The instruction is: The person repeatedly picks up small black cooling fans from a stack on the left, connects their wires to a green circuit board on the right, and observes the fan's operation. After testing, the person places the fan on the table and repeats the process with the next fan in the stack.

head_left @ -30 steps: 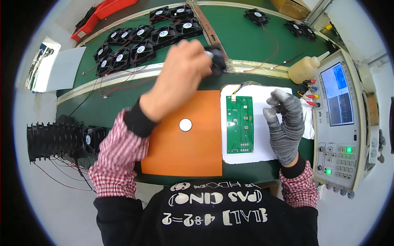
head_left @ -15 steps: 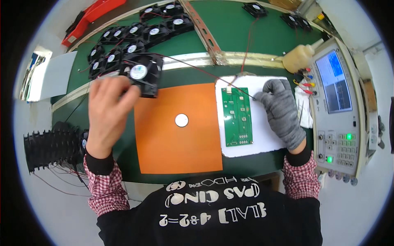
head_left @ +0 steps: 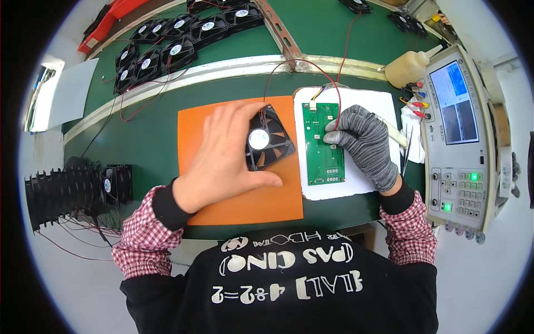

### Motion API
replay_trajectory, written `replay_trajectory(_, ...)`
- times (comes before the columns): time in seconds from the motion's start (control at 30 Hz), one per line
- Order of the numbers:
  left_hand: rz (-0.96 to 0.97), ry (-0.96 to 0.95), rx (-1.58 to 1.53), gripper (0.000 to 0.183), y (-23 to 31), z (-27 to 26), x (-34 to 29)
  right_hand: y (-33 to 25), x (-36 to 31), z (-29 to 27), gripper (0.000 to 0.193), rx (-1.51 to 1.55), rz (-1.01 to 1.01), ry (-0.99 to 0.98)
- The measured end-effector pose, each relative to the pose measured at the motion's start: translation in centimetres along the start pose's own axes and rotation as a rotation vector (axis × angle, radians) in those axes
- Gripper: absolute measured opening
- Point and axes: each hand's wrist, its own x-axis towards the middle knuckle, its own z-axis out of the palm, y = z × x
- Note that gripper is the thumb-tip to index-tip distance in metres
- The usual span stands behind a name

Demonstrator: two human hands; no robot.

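A black cooling fan (head_left: 282,135) with a white round label lies on the orange mat (head_left: 222,214). My bare left hand (head_left: 222,147) curves around the fan's left side, its fingertips at the top edge and the thumb stretched out below, apart from the frame. My right hand (head_left: 364,145), in a grey glove, pinches the end of the fan's thin red wire (head_left: 317,64), which arcs up and over. Those fingertips hover at the right side of a green circuit board (head_left: 318,153), which lies on a white pad (head_left: 361,192). A white connector (head_left: 312,105) sits at the board's top.
Several fans (head_left: 178,50) lie on the green surface beyond a pale rail (head_left: 222,70). Stacked fans (head_left: 61,195) stand at left. At right are a test instrument (head_left: 456,117), a squeeze bottle (head_left: 406,69), coloured clips (head_left: 420,106) and a pale stick-shaped thing (head_left: 394,132) beside my glove.
My left hand has brought the fan from the far left onto the orange mat and loosened its fingers. The white disc on the mat is now out of sight. My right hand has moved left, over the board.
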Motion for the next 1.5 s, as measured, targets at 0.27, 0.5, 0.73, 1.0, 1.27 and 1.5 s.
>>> replay_trajectory(0.27, -0.006, -0.080, 0.054, 0.102, -0.1, 0.7, 0.0, 0.1, 0.4, -0.1, 0.021, 0.052, 0.089, -0.048)
replay_trajectory(0.5, 0.551, 0.329, 0.578, 0.077, 3.3, -3.2, -1.5, 1.4, 0.1, -0.1, 0.021, -0.004, 0.001, -0.038)
replay_trajectory(0.73, 0.147, 0.137, -0.523, 0.064, 5.9, -6.9, -3.4, 0.9, 0.2, 0.1, 0.021, -0.013, -0.034, -0.039)
replay_trajectory(1.0, 0.643, 0.348, 0.327, 0.088, 5.1, -5.6, 6.0, 0.6, -0.4, 0.2, 0.016, -0.069, -0.209, 0.093)
replay_trajectory(1.27, -0.045, 0.335, 0.584, 0.082, -16.4, 0.7, 19.6, -0.3, 0.1, -0.6, 0.029, 0.080, -0.098, 0.315)
replay_trajectory(1.5, 0.248, 0.283, 0.258, 0.058, -3.6, 0.2, 13.9, -1.0, -0.8, -1.2, 0.049, -0.208, -0.296, 0.329)
